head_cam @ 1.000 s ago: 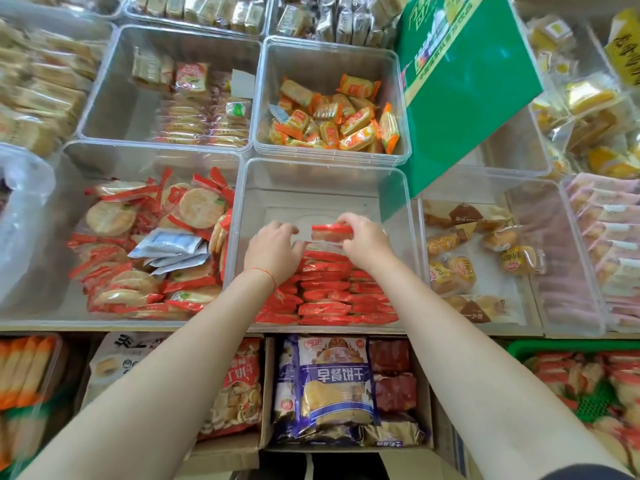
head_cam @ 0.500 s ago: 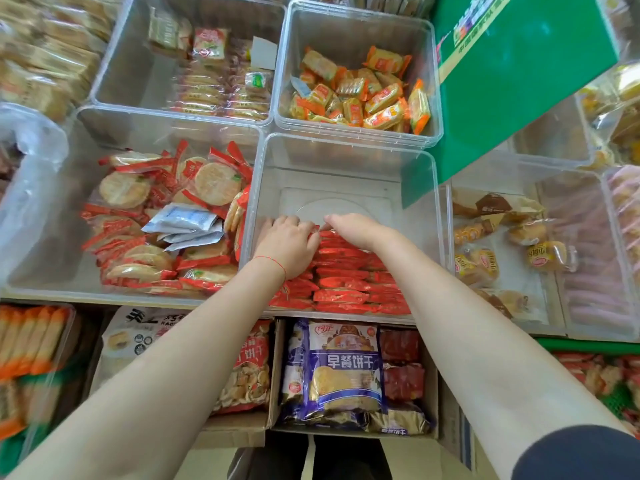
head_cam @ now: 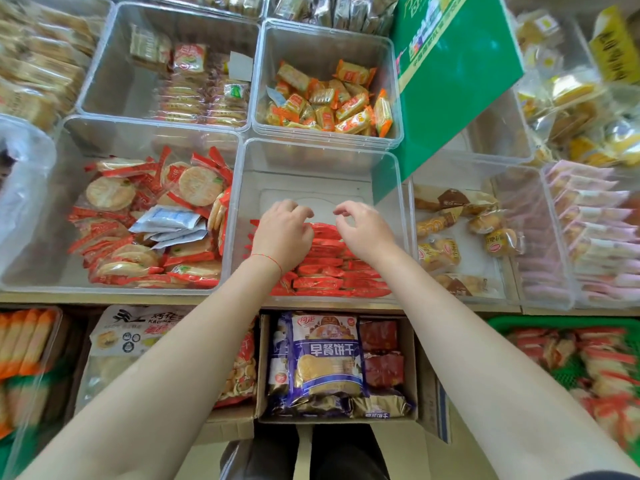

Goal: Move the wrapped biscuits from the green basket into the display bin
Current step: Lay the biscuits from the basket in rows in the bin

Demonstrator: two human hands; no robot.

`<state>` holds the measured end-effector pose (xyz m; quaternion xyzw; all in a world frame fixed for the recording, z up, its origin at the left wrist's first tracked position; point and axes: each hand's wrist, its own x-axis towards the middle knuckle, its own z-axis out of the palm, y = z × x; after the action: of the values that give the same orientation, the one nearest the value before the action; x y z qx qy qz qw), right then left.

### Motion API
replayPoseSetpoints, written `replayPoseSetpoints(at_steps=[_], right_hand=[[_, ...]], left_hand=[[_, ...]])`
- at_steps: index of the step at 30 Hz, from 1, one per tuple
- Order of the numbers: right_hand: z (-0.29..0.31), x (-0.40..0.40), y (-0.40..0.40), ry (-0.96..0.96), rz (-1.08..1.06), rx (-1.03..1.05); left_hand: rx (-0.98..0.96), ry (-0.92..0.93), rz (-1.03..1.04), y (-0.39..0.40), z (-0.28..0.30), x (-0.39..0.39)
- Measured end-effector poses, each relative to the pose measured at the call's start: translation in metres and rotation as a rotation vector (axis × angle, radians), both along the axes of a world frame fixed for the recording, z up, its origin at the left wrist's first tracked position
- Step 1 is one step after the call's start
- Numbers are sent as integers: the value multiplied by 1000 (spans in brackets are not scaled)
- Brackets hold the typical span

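Biscuits in red wrap fill only the near half of the clear bin, both hands, left and right, hovering over them with fingers loosely curled and empty, while the green basket at 4 o'clock holds plenty more, so I judge roughly half remains.

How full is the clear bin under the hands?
Partly full. The display bin holds red wrapped biscuits only in its near half; the far floor is bare.
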<state>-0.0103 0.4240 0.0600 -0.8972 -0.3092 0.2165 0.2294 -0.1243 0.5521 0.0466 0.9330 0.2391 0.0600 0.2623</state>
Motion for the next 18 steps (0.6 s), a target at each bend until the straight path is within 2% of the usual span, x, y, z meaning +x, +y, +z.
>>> replayPoseSetpoints(at_steps=[3,6,8,11,14,18], right_hand=[[11,-5,-38,-145,-49,103],[19,-9,-83,-259,-132,182],[22,-9,-112,-219,-182,168],[21,-1,-159,-161,-185,158],[17,18,-227,-134,-165,117],[11,51,-336,-106,-128,75]], left_hand=[[-60,-113,138,-34,30,2],[-85,-39,85,-76,50,8],[-147,59,-13,-106,59,16],[-269,324,-158,-161,68,30],[-375,413,-119,-228,67,47],[-581,468,-48,-329,28,76]])
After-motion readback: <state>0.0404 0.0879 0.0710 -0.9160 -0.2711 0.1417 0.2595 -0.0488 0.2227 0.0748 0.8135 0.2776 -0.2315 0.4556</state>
